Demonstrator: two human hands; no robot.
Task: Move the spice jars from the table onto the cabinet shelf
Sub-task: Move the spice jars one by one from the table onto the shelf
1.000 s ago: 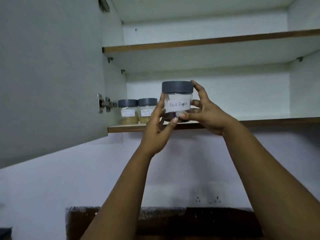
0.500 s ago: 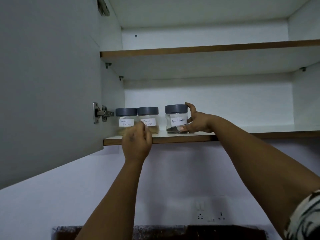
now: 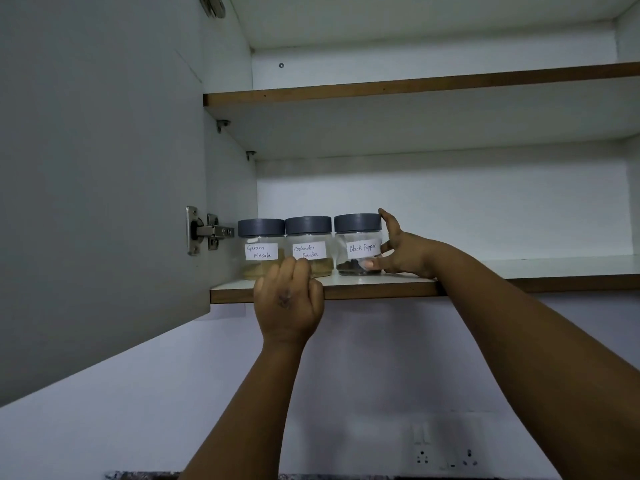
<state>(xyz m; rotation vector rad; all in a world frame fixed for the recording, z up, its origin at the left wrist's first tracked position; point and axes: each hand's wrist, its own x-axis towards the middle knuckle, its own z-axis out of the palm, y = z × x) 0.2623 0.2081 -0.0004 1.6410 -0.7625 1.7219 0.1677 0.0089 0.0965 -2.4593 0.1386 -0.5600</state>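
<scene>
Now our right hand [image 3: 403, 252] grips the upright Black Pepper jar [image 3: 358, 245], label facing us, on the cabinet shelf [image 3: 381, 289]. Our left hand [image 3: 287, 299] curls over the shelf's front edge, just left of that jar.

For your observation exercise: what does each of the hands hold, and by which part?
The right hand grips the Black Pepper jar by its right side, thumb low on the front. The left hand holds the lower shelf edge.

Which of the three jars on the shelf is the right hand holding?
The Black Pepper jar, rightmost in the row, with dark contents. The right hand grips its side; the other two jars hold pale powder.
</scene>
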